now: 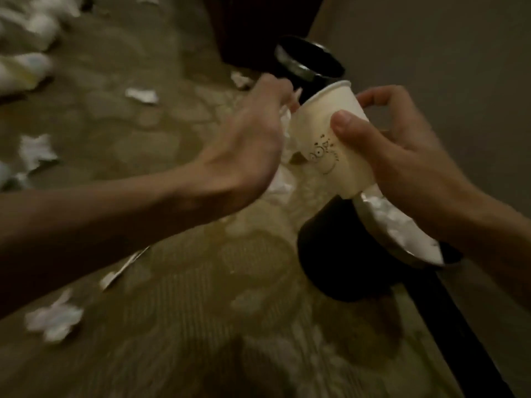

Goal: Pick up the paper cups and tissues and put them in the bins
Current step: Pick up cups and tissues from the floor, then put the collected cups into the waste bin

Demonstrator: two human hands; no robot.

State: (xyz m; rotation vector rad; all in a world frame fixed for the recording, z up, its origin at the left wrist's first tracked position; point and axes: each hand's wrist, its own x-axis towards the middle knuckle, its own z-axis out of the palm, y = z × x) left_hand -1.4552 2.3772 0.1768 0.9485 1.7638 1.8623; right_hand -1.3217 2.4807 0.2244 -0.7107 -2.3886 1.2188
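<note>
Centrally, the right hand (pixel 402 156) gripped the paper cup (pixel 319 130) in the air. The thumb lay flat across the printed side wall, and the fingers curled round the far side. The cup was tilted, its far end directed toward the far bin (pixel 304 61) and its near end above the rim of the near bin (pixel 330 254).

The left hand (pixel 247 139) was positioned just beside the cup, back of the hand up. Its fingers were curled and pinched a crumpled tissue (pixel 286 124), which touched the cup's left side. How far the fingers closed under the palm cannot be told.

Both bins were black with a metal rim and stood on the patterned carpet (pixel 201 282) along the wall (pixel 431 38). The near bin held white tissues (pixel 393 222) up to its rim. Contents of the far bin were not visible.

Loose tissues (pixel 36 150) lay scattered on the carpet to the left. Blurred cups (pixel 26 70) lay at the upper left, well apart from both bins.
</note>
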